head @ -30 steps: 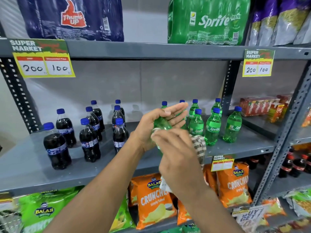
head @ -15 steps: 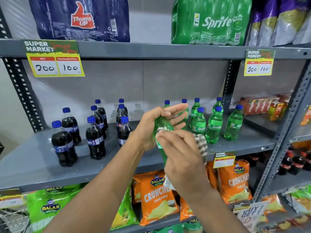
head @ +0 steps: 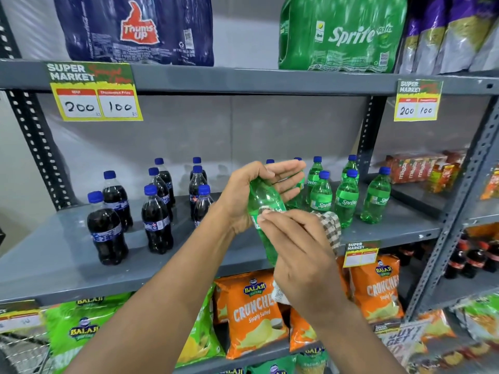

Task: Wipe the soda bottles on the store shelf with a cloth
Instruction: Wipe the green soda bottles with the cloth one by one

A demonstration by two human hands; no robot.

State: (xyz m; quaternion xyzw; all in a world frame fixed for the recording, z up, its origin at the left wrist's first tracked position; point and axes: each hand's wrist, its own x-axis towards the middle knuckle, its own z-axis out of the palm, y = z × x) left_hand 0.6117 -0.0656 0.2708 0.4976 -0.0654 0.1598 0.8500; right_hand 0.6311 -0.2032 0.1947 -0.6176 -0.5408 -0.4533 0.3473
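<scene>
A green Sprite bottle is tilted in front of the middle shelf, with my left hand holding its upper part, palm and thumb around it, fingers stretched out. My right hand presses a checked cloth against the bottle's label and lower body. Most of the cloth is hidden under that hand; a corner hangs below it. Several more Sprite bottles stand on the grey shelf behind. Several dark cola bottles with blue caps stand to the left.
Above, shrink-wrapped Thums Up and Sprite packs sit on the top shelf. Orange and green crisp bags fill the shelf below. A slotted upright borders the bay at right, with juice cartons and red-capped bottles beyond.
My right hand has slid the cloth lower along the tilted Sprite bottle, exposing more of its upper body. The view has shifted slightly to the left.
</scene>
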